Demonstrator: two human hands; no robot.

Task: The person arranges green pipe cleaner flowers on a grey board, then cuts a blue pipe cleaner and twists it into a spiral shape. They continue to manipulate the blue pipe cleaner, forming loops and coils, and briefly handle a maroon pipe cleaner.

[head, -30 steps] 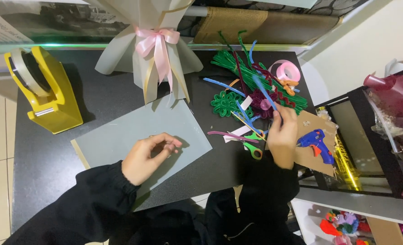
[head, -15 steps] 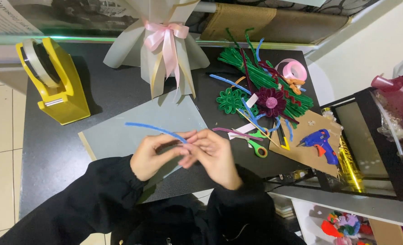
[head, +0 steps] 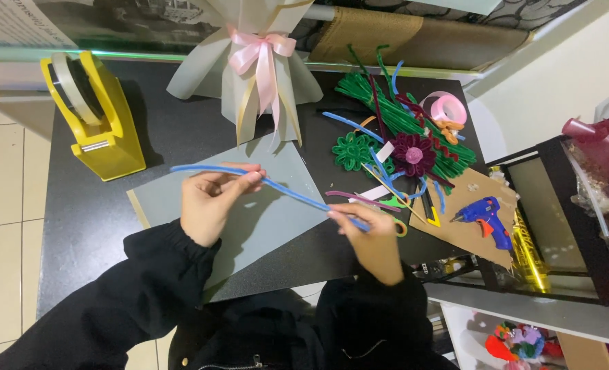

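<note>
Pipe cleaner (head: 287,192), blue, is stretched taut above the grey sheet (head: 250,205); I see my left hand (head: 212,202) pinching one end, right hand (head: 369,236) the other, keeping it straight.

light: bright, even, from above | shadows: soft under hands | focus: sharp | edges: slight wide-angle bend

Black long sleeves with gathered cuffs; bare hands (head: 212,202), black zipped jacket front
</note>
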